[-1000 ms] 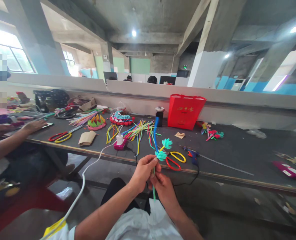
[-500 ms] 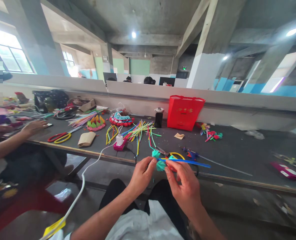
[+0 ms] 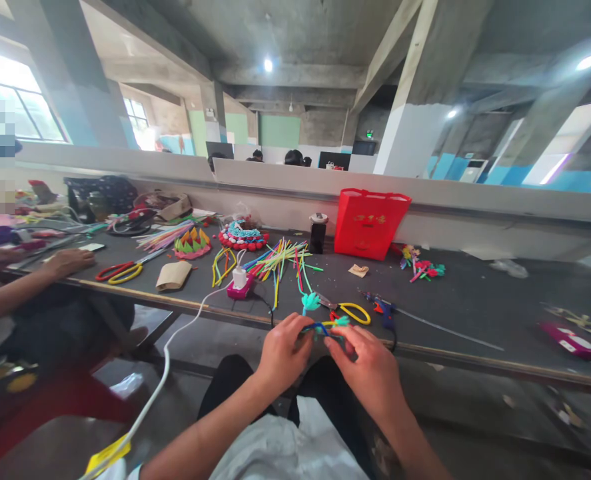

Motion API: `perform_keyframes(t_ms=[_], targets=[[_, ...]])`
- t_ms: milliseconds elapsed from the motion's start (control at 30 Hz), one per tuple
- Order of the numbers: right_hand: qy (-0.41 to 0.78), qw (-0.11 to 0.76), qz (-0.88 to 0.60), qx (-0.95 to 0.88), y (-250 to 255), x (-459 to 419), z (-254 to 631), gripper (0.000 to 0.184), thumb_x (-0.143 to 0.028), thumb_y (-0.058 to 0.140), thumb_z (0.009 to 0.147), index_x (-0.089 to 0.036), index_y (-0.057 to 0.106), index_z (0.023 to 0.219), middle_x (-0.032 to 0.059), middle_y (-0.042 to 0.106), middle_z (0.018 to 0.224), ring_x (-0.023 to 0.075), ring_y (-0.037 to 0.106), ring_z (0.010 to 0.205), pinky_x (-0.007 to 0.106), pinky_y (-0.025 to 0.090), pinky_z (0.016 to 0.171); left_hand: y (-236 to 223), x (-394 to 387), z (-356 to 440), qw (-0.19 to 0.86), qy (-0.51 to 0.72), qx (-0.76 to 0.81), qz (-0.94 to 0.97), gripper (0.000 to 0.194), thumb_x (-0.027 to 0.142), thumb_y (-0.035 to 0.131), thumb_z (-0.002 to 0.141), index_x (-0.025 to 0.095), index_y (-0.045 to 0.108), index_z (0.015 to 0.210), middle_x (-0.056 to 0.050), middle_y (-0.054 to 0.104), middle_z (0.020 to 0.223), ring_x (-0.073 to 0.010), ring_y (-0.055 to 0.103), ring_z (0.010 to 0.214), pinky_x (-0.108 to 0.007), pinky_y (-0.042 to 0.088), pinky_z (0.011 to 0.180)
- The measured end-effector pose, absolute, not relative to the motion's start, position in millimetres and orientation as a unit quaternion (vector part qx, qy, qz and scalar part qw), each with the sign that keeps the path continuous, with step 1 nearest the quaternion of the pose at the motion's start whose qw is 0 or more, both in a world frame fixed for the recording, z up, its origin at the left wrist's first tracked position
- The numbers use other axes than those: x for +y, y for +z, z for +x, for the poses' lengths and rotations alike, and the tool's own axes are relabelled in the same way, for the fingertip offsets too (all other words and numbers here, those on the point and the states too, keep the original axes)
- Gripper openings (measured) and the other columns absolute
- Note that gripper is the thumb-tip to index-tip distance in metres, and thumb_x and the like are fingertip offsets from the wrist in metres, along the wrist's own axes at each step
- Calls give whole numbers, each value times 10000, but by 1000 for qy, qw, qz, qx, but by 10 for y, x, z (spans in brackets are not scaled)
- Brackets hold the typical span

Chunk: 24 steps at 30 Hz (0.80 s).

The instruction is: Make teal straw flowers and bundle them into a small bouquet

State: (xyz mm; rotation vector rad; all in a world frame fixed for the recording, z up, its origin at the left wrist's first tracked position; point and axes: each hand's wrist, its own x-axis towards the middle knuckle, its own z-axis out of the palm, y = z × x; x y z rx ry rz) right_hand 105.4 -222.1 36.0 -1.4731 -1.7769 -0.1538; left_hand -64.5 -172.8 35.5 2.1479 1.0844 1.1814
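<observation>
In front of my lap, just off the table edge, my left hand point(image 3: 285, 352) and my right hand point(image 3: 368, 360) are close together, both closed in a pinch. A blue pipe cleaner point(image 3: 318, 327) bends in an arc between them. Above the left fingers a mint-green pipe-cleaner flower point(image 3: 310, 301) stands on a light blue stem. Another green tuft point(image 3: 342, 321) with a yellow stem shows by the right fingertips. The fingers hide where the stems meet. Scissors point(image 3: 354, 312) with yellow and red handles lie just beyond my right hand.
A blue glue gun point(image 3: 385, 312) lies to the right. Pipe cleaners point(image 3: 280, 261) are piled mid-table, beside a pink charger block point(image 3: 240, 287) with a white cable. A red bag point(image 3: 370, 223) stands behind. At left, a co-worker's hand point(image 3: 70, 261) rests near more scissors point(image 3: 119, 272).
The blue pipe cleaner, which stretched straight out to the right, is now bent between my hands. My right hand has shifted slightly. The co-worker's hand has moved a little down.
</observation>
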Motion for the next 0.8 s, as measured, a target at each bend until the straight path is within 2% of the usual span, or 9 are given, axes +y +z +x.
perform_keyframes(t_ms=[167, 267, 333, 400, 500, 567, 633, 800], targets=[[-74, 467, -540, -697, 532, -2085, 1120, 262, -362, 611, 903, -217, 673, 1111, 78, 642, 936, 238, 576, 913, 370, 444, 855, 351, -1784, -645, 145, 376, 370, 837, 212, 127, 496, 853, 202, 657, 969, -60, 644, 832, -193, 613, 776, -277, 431, 678], [-32, 452, -515, -728, 633, -1897, 1173, 393, -378, 677, 844, -203, 649, 1195, 108, 617, 1118, 263, 545, 1061, 398, 412, 952, 341, -1807, -636, 95, 359, 342, 863, 224, 124, 483, 861, 192, 649, 995, -75, 657, 833, -211, 617, 791, -300, 446, 696], [41, 421, -498, -757, 681, -1769, 1193, 397, -374, 697, 819, -209, 662, 1178, 107, 612, 1183, 266, 534, 1107, 407, 387, 987, 333, -1827, -630, 58, 348, 323, 878, 222, 128, 463, 875, 179, 643, 994, -85, 663, 836, -220, 608, 788, -316, 452, 702], [114, 386, -479, -780, 720, -1665, 1197, 278, -323, 714, 789, -217, 715, 1045, 82, 651, 1141, 254, 554, 1083, 394, 386, 981, 317, -1847, -624, 24, 335, 306, 891, 203, 132, 455, 882, 173, 638, 959, -86, 662, 826, -221, 590, 772, -323, 451, 693], [179, 357, -457, -795, 784, -1582, 1185, 45, -229, 687, 769, -207, 724, 756, 20, 715, 869, 197, 620, 886, 305, 441, 848, 279, -1867, -617, -16, 328, 289, 899, 181, 132, 453, 885, 174, 627, 906, -66, 640, 768, -209, 551, 705, -316, 427, 624], [200, 366, -460, -784, 847, -1577, 1185, 148, -248, 634, 819, -196, 696, 695, -8, 697, 718, 162, 623, 737, 254, 452, 716, 257, -1871, -617, -29, 330, 288, 899, 180, 132, 450, 889, 176, 624, 908, -54, 625, 739, -201, 536, 674, -309, 407, 587], [211, 398, -475, -756, 923, -1605, 1215, 215, -310, 588, 873, -185, 686, 728, -11, 688, 683, 153, 619, 678, 238, 446, 651, 248, -1873, -628, -28, 332, 292, 897, 185, 136, 447, 897, 177, 623, 937, -48, 621, 736, -197, 542, 672, -304, 404, 584], [194, 517, -517, -655, 969, -1811, 1561, 307, -417, 515, 934, -185, 642, 780, 14, 676, 732, 161, 623, 714, 245, 455, 666, 283, -1883, -711, -19, 342, 300, 890, 192, 155, 444, 912, 176, 628, 965, -48, 627, 745, -196, 562, 693, -302, 414, 611]])
